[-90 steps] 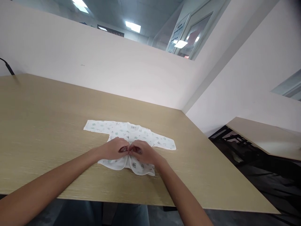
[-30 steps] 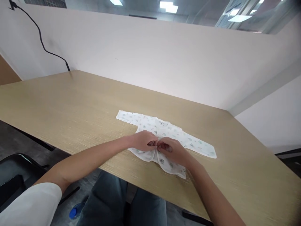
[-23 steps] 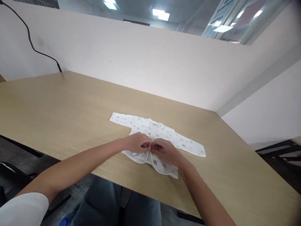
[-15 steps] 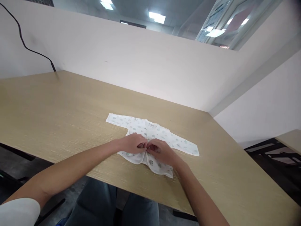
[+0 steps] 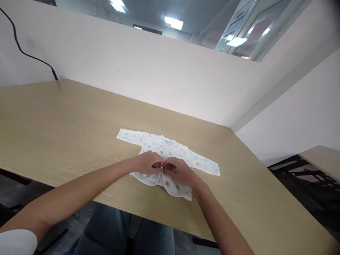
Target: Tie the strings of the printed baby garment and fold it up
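A small white shirt [image 5: 183, 153] is laid on the table [image 5: 79, 120], collar towards the far wall [image 5: 148, 71] and hem [image 5: 174, 193] towards the near edge. Its front is pinched at the middle by the fingertips of the left hand [image 5: 148, 162] and the right hand [image 5: 180, 171], which are brought together so closely that they seem to touch. A bright spot [image 5: 162, 168] is seen between them, too small to be identified; how firmly each pinch is set cannot be told.

The likeliest trouble is judged to be slipping: the cloth looks thin and is held only by the fingertips, so one front edge could be lost if the pinch is loosened. The two edges could also be matched unevenly, since they are parted below the hands and the join is largely covered by fingers. If the front is tugged towards the near side, the whole shirt could be dragged askew, as the left sleeve [image 5: 130, 135] and the right sleeve [image 5: 205, 164] are weighed down by nothing. Creases could be caused by the right wrist being rested on the front panel.
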`<move>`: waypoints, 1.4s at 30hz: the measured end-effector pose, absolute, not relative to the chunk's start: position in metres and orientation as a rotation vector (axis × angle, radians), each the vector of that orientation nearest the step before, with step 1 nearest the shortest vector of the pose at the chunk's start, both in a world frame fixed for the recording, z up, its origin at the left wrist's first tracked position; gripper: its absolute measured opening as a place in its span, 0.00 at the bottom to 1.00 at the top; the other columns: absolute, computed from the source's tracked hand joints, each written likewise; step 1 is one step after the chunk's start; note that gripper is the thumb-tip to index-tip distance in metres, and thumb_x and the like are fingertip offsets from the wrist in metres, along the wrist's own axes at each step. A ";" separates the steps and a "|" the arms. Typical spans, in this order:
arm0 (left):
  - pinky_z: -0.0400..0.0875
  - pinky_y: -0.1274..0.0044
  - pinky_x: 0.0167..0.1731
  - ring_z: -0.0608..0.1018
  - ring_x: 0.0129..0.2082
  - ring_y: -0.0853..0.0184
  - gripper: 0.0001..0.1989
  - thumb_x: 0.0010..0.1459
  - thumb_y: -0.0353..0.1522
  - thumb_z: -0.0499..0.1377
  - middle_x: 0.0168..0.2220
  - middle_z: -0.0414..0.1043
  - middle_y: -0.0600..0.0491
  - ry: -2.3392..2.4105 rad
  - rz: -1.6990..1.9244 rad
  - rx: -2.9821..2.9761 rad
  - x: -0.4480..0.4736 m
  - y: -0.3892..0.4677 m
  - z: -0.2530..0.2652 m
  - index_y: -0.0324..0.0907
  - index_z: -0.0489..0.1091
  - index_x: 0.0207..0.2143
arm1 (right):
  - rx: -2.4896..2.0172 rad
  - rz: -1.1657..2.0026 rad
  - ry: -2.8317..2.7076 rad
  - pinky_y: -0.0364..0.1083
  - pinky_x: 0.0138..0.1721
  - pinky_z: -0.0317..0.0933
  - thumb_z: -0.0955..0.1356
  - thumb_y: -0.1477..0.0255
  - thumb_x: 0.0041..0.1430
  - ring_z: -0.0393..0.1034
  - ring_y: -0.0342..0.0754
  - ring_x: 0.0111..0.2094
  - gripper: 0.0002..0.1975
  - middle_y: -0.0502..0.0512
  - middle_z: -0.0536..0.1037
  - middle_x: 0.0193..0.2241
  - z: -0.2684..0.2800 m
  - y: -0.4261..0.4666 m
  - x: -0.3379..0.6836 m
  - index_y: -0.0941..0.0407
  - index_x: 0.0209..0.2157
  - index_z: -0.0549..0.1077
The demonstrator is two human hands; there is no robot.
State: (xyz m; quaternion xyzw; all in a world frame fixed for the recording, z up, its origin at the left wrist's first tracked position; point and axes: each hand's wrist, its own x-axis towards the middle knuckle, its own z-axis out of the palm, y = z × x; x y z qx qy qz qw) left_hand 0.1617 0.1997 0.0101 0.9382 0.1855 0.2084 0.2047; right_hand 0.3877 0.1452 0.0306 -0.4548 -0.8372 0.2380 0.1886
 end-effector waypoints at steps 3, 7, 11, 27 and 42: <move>0.61 0.75 0.35 0.73 0.32 0.66 0.05 0.61 0.31 0.60 0.28 0.71 0.55 0.526 0.566 2.611 0.161 0.199 0.012 0.41 0.68 0.31 | -1.293 0.681 -2.354 0.48 0.36 0.62 0.67 0.71 0.62 0.68 0.49 0.34 0.05 0.53 0.76 0.32 0.032 0.145 0.387 0.53 0.37 0.76; 0.61 0.75 0.35 0.72 0.31 0.67 0.05 0.61 0.31 0.60 0.27 0.70 0.56 0.546 0.552 2.616 0.161 0.198 0.014 0.41 0.69 0.31 | -1.289 0.685 -2.342 0.47 0.36 0.62 0.68 0.71 0.62 0.67 0.48 0.34 0.04 0.52 0.76 0.32 0.033 0.144 0.387 0.53 0.37 0.76; 0.61 0.75 0.35 0.72 0.31 0.67 0.05 0.61 0.31 0.60 0.28 0.70 0.56 0.526 0.566 2.609 0.161 0.198 0.014 0.41 0.68 0.31 | -1.266 0.689 -2.346 0.46 0.36 0.61 0.67 0.73 0.62 0.67 0.47 0.34 0.04 0.51 0.76 0.32 0.034 0.144 0.387 0.53 0.37 0.76; 0.61 0.75 0.35 0.72 0.31 0.67 0.05 0.61 0.29 0.59 0.28 0.71 0.55 0.534 0.569 2.618 0.161 0.195 0.018 0.40 0.67 0.30 | -1.275 0.684 -2.347 0.46 0.36 0.61 0.68 0.74 0.62 0.67 0.46 0.34 0.04 0.51 0.76 0.32 0.035 0.144 0.386 0.53 0.36 0.75; 0.62 0.74 0.35 0.74 0.32 0.66 0.05 0.62 0.31 0.59 0.29 0.72 0.54 0.538 0.560 2.618 0.162 0.196 0.017 0.41 0.69 0.31 | -1.293 0.683 -2.349 0.47 0.36 0.61 0.67 0.70 0.64 0.67 0.48 0.34 0.04 0.52 0.76 0.32 0.035 0.143 0.386 0.52 0.37 0.76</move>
